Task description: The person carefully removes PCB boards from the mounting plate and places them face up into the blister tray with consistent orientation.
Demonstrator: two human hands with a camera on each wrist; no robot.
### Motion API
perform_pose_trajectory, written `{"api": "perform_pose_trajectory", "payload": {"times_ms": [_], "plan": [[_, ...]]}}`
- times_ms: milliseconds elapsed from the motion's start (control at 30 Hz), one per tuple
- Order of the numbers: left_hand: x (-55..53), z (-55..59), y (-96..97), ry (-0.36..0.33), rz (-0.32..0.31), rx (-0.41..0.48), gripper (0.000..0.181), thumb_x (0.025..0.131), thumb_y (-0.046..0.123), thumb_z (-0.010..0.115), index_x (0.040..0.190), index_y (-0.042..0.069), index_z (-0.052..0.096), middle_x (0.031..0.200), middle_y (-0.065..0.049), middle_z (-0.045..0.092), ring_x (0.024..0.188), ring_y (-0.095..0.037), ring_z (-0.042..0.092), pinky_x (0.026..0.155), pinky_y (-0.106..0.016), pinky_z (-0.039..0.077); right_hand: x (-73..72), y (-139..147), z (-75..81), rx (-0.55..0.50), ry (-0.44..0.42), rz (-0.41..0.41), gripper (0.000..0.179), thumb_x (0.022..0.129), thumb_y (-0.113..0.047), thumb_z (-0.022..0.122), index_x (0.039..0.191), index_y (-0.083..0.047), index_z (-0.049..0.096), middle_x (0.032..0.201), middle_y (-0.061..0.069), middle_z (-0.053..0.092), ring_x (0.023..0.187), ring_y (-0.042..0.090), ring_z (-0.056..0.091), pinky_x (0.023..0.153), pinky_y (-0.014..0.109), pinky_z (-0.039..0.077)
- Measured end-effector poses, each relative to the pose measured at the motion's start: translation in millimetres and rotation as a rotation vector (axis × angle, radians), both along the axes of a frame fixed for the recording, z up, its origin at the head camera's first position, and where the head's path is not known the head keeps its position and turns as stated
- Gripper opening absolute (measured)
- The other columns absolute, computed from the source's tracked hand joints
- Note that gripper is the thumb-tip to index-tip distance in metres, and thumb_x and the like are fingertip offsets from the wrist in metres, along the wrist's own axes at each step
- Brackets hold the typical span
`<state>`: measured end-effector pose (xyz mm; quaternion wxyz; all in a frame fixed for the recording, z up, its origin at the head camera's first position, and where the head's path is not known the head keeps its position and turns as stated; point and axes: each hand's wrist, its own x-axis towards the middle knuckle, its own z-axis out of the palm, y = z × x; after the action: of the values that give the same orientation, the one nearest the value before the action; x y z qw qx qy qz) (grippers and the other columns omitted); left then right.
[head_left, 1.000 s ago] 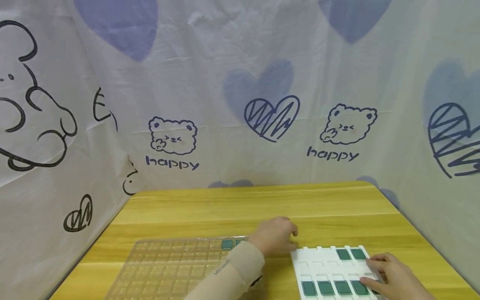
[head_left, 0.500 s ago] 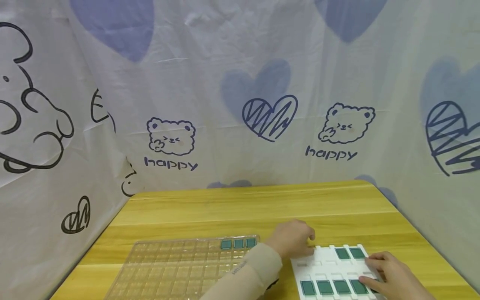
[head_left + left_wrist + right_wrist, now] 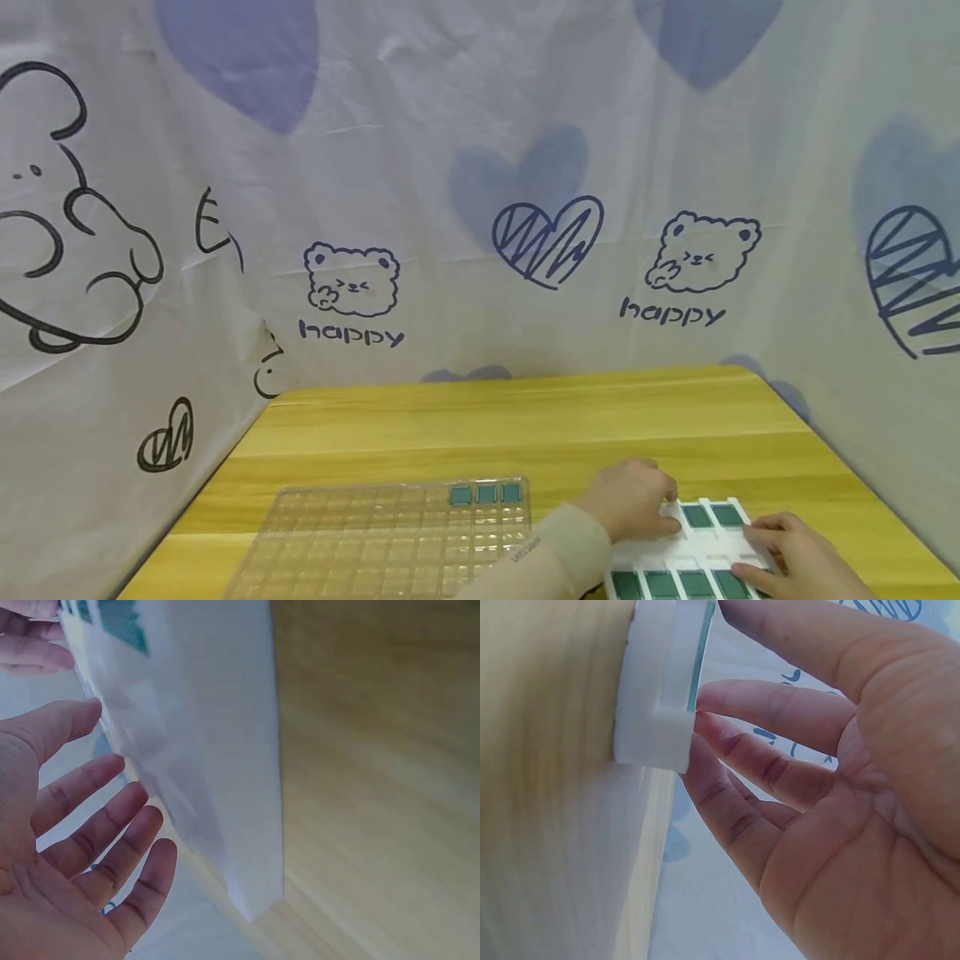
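Note:
The white slotted tray (image 3: 697, 550) lies on the table, holding square dark green chips, such as this chip (image 3: 727, 515) in its back row. My left hand (image 3: 630, 500) reaches over the tray's back left part, thumb and index finger parted beside a green chip (image 3: 697, 517). In the left wrist view the left hand (image 3: 82, 840) has loosely spread fingers, and nothing shows between them. My right hand (image 3: 802, 558) rests its fingertips at the tray's right edge. The right wrist view shows the right hand (image 3: 817, 772) touching the white tray (image 3: 654, 727) with relaxed fingers.
To the left lies a clear plastic tray (image 3: 360, 542) with many compartments. In its back right corner sit 3 green chips (image 3: 486, 494). The yellow wooden table (image 3: 480, 425) is bounded by a printed cloth (image 3: 450, 333) at the back and sides.
My left hand has moved right from beside the clear tray to over the white tray, uncovering the chips in the clear tray's corner. The right hand stays at the white tray's edge.

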<state>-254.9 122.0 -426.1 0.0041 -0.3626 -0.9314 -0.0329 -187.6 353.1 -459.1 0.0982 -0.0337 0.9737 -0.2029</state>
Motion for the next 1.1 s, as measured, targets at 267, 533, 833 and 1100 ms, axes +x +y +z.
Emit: {"api": "perform_pose_trajectory", "payload": {"times_ms": [267, 533, 833, 1100], "plan": [[3.8, -5.7, 19.8, 0.001, 0.057, -0.005, 0.034, 0.093, 0.059, 0.079, 0.122, 0.042, 0.077, 0.116, 0.027, 0.071, 0.102, 0.005, 0.064, 0.078, -0.019, 0.057, 1.1, 5.4, -4.2, -0.003, -0.026, -0.025, 0.078, 0.091, -0.049, 0.082, 0.130, 0.017, 0.066, 0.120, 0.021, 0.066, 0.099, 0.026, 0.066, 0.089, 0.050, 0.062], [9.9, -6.4, 33.0, 0.073, 0.035, -0.039, 0.023, 0.094, 0.058, 0.078, 0.110, 0.042, 0.079, 0.094, 0.025, 0.066, 0.080, 0.007, 0.055, 0.062, -0.018, 0.048, 2.1, 4.5, -2.8, -0.003, -0.023, -0.017, 0.078, 0.092, -0.048, 0.082, 0.131, 0.018, 0.065, 0.121, 0.021, 0.066, 0.100, 0.026, 0.067, 0.089, 0.050, 0.062], [6.8, -9.4, 38.6, 0.061, 0.077, -0.024, 0.018, 0.093, 0.055, 0.080, 0.093, 0.037, 0.079, 0.083, 0.021, 0.063, 0.071, 0.004, 0.051, 0.056, -0.019, 0.043, 1.5, 2.5, 0.0, 0.011, -0.010, 0.018, 0.073, 0.094, -0.042, 0.081, 0.131, 0.018, 0.065, 0.120, 0.020, 0.067, 0.098, 0.025, 0.066, 0.087, 0.049, 0.061], [6.8, -7.8, 39.1, 0.052, 0.093, -0.021, 0.022, 0.095, 0.053, 0.079, 0.084, 0.034, 0.076, 0.080, 0.019, 0.062, 0.069, 0.003, 0.050, 0.056, -0.021, 0.044, -0.8, 1.5, -1.0, 0.008, -0.020, 0.001, 0.077, 0.092, -0.046, 0.082, 0.131, 0.017, 0.065, 0.121, 0.020, 0.067, 0.099, 0.024, 0.066, 0.088, 0.049, 0.061]]}}
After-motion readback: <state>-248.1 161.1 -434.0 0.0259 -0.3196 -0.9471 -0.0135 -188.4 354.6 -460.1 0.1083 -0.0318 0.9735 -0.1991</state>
